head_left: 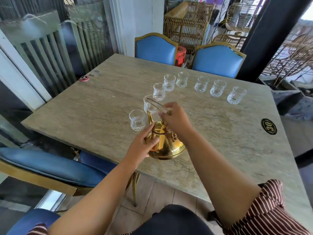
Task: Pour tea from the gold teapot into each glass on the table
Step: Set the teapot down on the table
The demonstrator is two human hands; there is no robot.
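A gold teapot (166,145) stands on the stone table (84,119) near its front edge, spout pointing away toward the glasses. My left hand (144,145) rests against the pot's left side, fingers wrapped on its body. My right hand (174,119) pinches the thin wire handle (155,103) raised above the lid. Several clear cut glasses curve across the table: the nearest glass (137,120) is just left of the spout, another glass (149,104) sits behind the handle, and the far right glass (236,95) ends the row. All the glasses look empty.
Two blue chairs (155,48) stand at the table's far side, and a blue chair (50,167) at the near left. A small red round disc (84,78) lies at the far left table edge. A black "30" sticker (269,126) marks the right side.
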